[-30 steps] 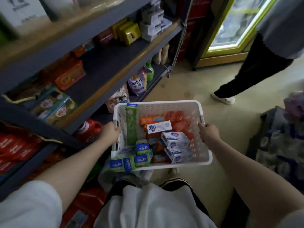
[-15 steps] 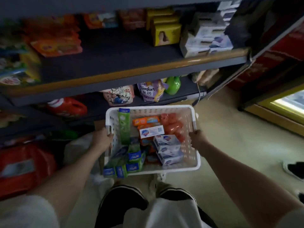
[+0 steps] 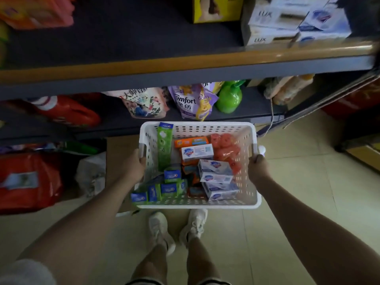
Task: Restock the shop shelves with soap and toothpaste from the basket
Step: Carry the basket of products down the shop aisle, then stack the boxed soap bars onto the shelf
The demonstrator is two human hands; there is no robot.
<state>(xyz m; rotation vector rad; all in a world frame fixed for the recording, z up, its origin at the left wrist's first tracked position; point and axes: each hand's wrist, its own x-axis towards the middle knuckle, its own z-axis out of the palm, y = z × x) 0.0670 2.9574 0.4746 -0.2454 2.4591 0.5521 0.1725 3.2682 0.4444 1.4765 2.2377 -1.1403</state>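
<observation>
Turned square to the shelving since 1 second ago, with the walking legs and the lit doorway gone from view and the shelf (image 3: 185, 66) now stretching flat across 12 o'clock. Basket (image 3: 197, 204) held level at the centre, above 2 pale shoes (image 3: 176, 227), nothing yet taken out.

Left hand (image 3: 133, 167) at 9 o'clock of the basket, fingers curled tight round the left rim handle. Just inside it, at the basket's 10 o'clock, a long green toothpaste box (image 3: 164, 147) leaning against the wall, long axis running 12 to 6. More short green toothpaste boxes (image 3: 162, 190) heaped at 7 o'clock, 1 poking over the rim. White soap boxes (image 3: 216, 177) stacked from the middle down to 5 o'clock, an orange bar above them and a pink packet (image 3: 226, 151) at 1 o'clock. Right hand (image 3: 259, 167) at 3 o'clock, fingers clamped on the right handle.

Both hands taken up with carrying, so probably 1 must let go or the basket be set down before any picking. Toothpaste nearer the left hand, soap nearer the right. Matching white soap cartons (image 3: 298, 23) at 1 o'clock on the shelf, bare dark shelf to their left, likely the landing place.

Against half a second ago: basket the same, shelf drawn closer and higher in view.
</observation>
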